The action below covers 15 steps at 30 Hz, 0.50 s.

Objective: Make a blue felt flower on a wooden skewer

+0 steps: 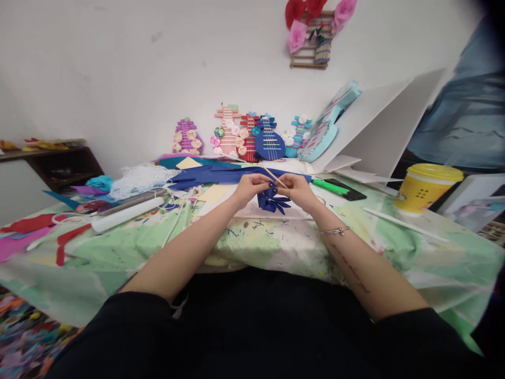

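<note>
Both my hands meet over a white sheet (221, 209) at the middle of the table. My left hand (251, 188) is closed, its thumb and finger pinching the top of a dark blue paper flower (274, 203). From the other side my right hand (296, 190) is closed too, its fingertips at the same flower. A thin wooden stick (275, 177) slants up from the right fingers towards the upper left. The flower's strip-like petals hang below the fingertips. Where the fingers press together, the paper is partly hidden.
Blue paper sheets (205, 176) lie behind the hands. A green-handled cutter (330, 186) and a black phone (353, 190) are to the right, with a yellow-lidded cup (428, 187) beyond. At left lies a white glue gun (128, 213). Decorated paper lutes (270, 143) line the wall.
</note>
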{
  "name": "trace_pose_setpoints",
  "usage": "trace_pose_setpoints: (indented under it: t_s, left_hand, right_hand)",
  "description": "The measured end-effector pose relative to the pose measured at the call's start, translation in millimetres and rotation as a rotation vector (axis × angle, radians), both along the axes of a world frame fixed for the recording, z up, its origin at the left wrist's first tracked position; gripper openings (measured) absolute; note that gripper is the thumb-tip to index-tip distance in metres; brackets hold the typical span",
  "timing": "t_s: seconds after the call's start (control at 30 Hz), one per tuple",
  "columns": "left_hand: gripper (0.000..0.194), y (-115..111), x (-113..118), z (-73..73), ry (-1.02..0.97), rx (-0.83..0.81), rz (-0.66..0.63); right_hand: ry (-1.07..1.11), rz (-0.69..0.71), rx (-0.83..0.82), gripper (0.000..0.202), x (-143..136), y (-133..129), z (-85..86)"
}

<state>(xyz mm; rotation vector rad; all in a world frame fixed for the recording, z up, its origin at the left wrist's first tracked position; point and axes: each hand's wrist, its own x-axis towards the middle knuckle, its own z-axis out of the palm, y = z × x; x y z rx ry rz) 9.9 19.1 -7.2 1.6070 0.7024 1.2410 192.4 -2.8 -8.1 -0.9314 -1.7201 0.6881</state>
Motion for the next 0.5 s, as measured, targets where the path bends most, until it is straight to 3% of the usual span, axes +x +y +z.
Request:
trace_pose_setpoints:
  t_s: [0.17,0.33,0.5]
  left_hand:
    - [0.037,2.9,0.0,-1.4,-0.033,-0.004,-0.007]
    - [0.030,4.2,0.5,-2.5,-0.091,-0.011,-0.028]
    - [0.029,5.5,0.1,-3.7,-0.057,-0.003,-0.034]
  right_hand:
    - [-0.278,-0.215,0.235,0.040,7.0,-4.5,6.0]
    - [-0.434,-0.394,0.281,0.034,9.6,-8.7,8.6]
    - [-0.510,-0.478,0.338,0.031,7.9,-9.6,7.7]
